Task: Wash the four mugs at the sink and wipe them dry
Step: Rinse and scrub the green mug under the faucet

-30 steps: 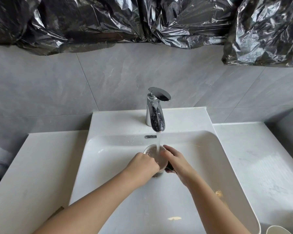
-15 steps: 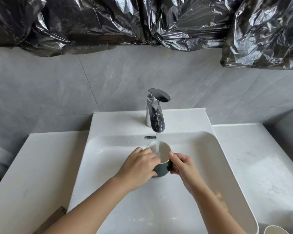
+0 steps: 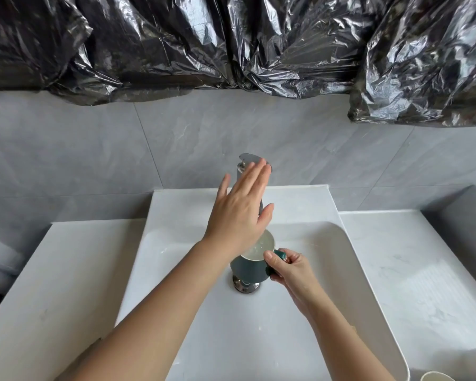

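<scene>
Roughly upright green mug [image 3: 248, 269], mouth up, handle rightward in right hand [image 3: 289, 268].

Item one: a mug [image 3: 249, 268], dark green outside and pale inside, mouth up, its interior wet and glistening. I hold it by its handle in my right hand [image 3: 289, 266], over the middle of the white sink [image 3: 327, 312]. Item two: a second mug [image 3: 436, 377], of which only a pale rim shows, stands on the counter [image 3: 423, 270] to the right of the basin.

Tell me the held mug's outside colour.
The round ceramic mug is dark green outside; head view.
</scene>
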### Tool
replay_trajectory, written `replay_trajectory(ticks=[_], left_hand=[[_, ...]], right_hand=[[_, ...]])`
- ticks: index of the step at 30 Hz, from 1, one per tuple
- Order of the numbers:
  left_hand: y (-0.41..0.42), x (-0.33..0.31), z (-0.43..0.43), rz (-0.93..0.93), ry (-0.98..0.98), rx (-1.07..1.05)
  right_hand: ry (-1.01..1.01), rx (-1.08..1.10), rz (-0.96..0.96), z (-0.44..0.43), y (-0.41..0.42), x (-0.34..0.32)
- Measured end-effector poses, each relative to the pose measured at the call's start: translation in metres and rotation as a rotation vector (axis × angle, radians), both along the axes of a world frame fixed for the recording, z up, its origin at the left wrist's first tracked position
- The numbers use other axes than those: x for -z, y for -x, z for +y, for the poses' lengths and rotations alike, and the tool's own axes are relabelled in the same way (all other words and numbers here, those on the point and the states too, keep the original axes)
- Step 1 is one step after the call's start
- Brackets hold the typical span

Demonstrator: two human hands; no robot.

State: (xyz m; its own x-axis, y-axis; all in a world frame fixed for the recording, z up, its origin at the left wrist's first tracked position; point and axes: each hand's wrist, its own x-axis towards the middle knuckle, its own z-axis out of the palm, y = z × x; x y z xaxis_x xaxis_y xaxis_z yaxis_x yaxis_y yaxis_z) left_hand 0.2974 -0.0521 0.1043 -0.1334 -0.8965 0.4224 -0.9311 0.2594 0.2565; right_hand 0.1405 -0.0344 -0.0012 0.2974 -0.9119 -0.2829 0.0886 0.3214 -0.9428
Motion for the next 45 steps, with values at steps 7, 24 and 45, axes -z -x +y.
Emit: replay_trajectory(ticks=[7, 24, 45], left_hand=[[0.003, 0.015, 0.01, -0.095, 0.019, 0.018], [-0.036, 0.114, 0.117, 1.034, -0.606, -0.017], [-0.052, 0.096, 0.113, 0.552, -1.06, -0.362]], right_hand=[[0.031, -0.031, 0.048, 0.002, 0.003, -0.004], [-0.304, -0.027, -0.199, 0.067, -0.01, -0.006], [-0.85, 0.143, -0.387, 0.103, -0.037, 0.003]])
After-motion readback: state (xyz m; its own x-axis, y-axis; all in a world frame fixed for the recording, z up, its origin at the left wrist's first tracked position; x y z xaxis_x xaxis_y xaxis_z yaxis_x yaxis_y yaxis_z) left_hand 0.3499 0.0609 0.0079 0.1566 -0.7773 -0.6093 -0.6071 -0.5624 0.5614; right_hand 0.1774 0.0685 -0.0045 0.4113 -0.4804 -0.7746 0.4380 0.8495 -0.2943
